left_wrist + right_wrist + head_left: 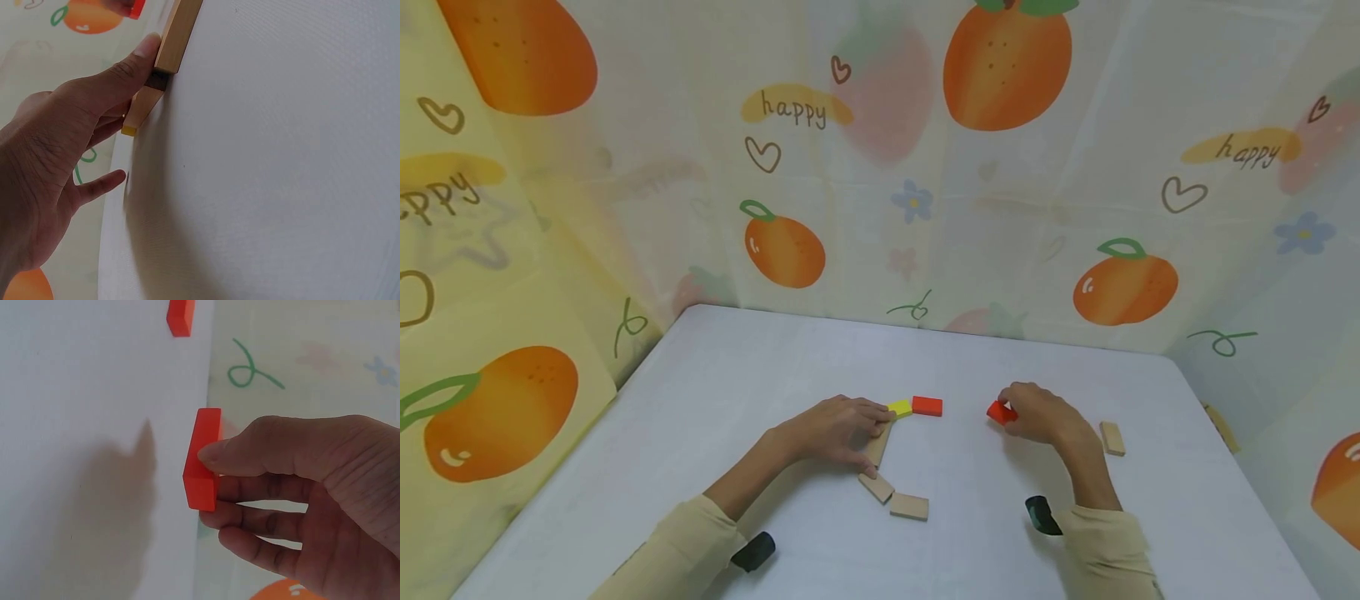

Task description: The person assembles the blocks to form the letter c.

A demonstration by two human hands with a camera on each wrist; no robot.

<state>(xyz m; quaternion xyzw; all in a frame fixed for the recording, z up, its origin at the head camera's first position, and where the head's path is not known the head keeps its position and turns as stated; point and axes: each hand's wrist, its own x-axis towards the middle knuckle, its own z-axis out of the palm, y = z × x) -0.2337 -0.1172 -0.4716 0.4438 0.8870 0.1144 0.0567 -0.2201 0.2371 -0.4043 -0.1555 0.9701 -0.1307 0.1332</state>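
Note:
My left hand spreads over a bent row of flat blocks. Its thumb touches the joint between a wooden block and a small wooden block, while its fingertips rest by a yellow block. In the left wrist view the thumb lies against the end of the small wooden block. Beside the yellow block lies a red block. To the right, my right hand pinches another red block between thumb and fingers, raised above the table.
Another wooden block continues the row at its near end. A single wooden block lies right of my right forearm. The white table is backed by a fruit-printed curtain. Dark straps hang near both sleeves.

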